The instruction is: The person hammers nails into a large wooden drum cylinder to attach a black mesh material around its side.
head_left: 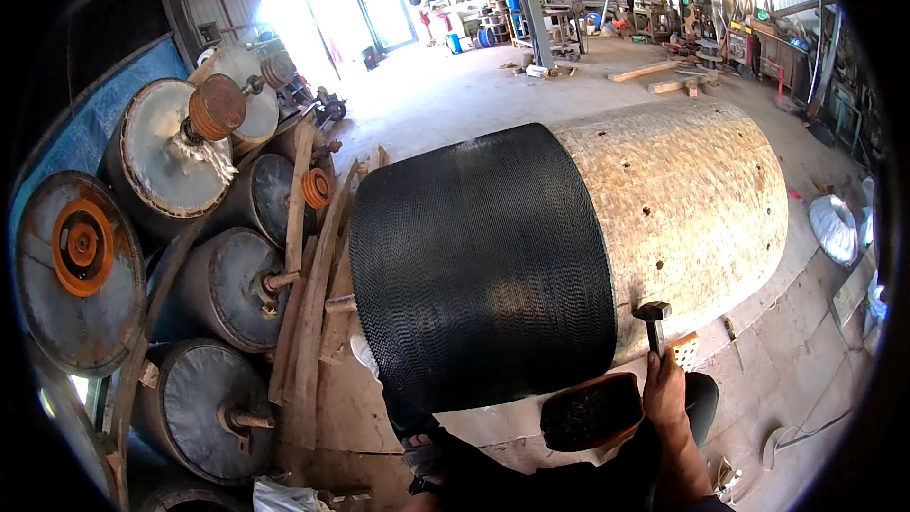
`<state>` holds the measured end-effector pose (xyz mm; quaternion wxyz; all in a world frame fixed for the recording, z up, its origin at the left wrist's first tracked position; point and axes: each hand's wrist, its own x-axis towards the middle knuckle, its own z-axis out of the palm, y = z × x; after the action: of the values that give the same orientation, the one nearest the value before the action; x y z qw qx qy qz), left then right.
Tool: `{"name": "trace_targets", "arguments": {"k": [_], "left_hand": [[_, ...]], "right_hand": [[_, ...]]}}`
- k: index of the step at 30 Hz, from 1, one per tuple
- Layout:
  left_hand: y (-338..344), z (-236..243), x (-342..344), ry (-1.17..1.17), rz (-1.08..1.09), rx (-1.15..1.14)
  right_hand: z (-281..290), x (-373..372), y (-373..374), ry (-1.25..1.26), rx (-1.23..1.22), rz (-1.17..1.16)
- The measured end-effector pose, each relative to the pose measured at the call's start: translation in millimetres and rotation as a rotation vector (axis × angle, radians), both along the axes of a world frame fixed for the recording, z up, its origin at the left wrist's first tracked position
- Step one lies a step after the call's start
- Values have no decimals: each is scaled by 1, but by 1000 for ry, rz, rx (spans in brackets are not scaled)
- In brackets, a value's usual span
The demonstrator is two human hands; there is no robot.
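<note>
My right hand [666,389] is wrapped round the handle of a hammer [652,311]. The hammer's head is against or just in front of the lower right side of a big drum. The drum's right part is a pale, mottled surface [682,199] with several dark holes. Its left part wears a black, finely ridged covering [483,256]. Low at the left, near dark clothing and below the black covering, is my left hand [422,457]; its fingers are too dark and small to make out. A reddish box [592,412] with dark contents sits below the drum, beside my right hand.
Several metal drums [223,408] with shafts and rusty pulleys [216,106] are stacked on the left. Long wooden boards [311,341] lean beside them. A steel post [528,5] and machines [647,0] stand at the back. A plastic-wrapped bundle [833,228] lies on the right.
</note>
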<state>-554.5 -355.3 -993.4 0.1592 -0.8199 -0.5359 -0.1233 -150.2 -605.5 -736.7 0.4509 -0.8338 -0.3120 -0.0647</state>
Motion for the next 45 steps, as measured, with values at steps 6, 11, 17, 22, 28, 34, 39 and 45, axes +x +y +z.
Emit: {"name": "trace_targets", "arguments": {"k": [6,11,17,22,28,34,39,45], "left_hand": [[1,31,24,12,73,-305],[16,-17,0,41,53,-319],[24,20,5,44,-121,-334],[20,64,16,99,-102,-583],[25,70,17,87,-136,-690],[5,37,16,152,-24,-382],[2,47,26,283,-8,-445],[11,32,23,223,4,-412]], "right_hand": [[-6,3,-5,19,1,-39],[-3,-2,3,63,-38,-28],[1,-5,3,28,20,-18],[-8,-2,1,5,22,-41],[-6,1,-1,-8,36,-40],[-6,2,-1,-26,28,-26],[-6,3,-8,-27,-3,-17],[-2,0,-3,-49,6,-21]]}}
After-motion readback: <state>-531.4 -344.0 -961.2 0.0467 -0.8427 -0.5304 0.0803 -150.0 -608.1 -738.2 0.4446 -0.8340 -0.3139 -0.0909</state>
